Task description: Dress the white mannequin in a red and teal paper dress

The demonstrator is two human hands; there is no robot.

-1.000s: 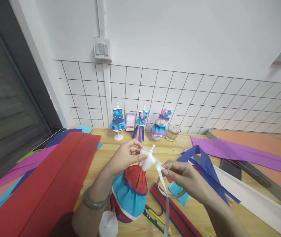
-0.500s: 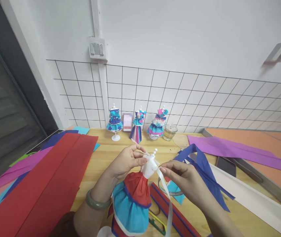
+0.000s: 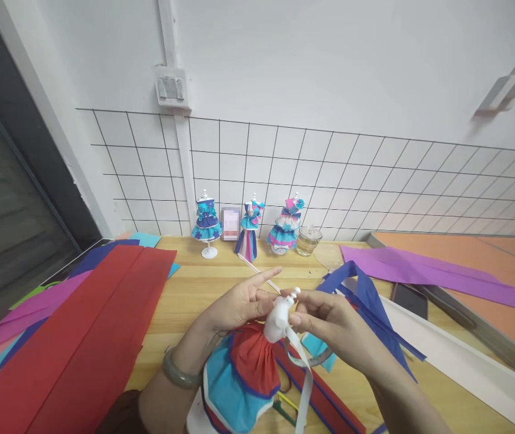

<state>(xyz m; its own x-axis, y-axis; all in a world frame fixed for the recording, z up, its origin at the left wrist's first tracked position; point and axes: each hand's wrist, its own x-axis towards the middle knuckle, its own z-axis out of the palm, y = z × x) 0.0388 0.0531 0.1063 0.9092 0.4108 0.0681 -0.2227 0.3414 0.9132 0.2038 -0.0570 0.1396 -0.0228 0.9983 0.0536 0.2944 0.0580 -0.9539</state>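
A small white mannequin (image 3: 276, 320) wears a tiered skirt (image 3: 234, 386) of red and light blue with dark blue edging. It leans to the right. My left hand (image 3: 246, 301) grips its upper body from the left, index finger stretched out. At the mannequin's right side, the fingers of my right hand (image 3: 323, 313) pinch the top of a white ribbon (image 3: 305, 386), which hangs down over the skirt's right side. Behind the ribbon lie a ring-shaped roll (image 3: 320, 360) and a light blue piece.
Three dressed mannequins, a phone (image 3: 230, 223) and a glass jar (image 3: 308, 241) stand at the back. Red sheets (image 3: 81, 325) lie left, purple paper (image 3: 438, 277) and blue strips (image 3: 374, 307) right. Green-yellow scissors (image 3: 287, 407) lie near the skirt.
The mannequin has tilted further right and toward me. My left index finger has stretched out, and my right hand has moved closer against the mannequin's upper body.
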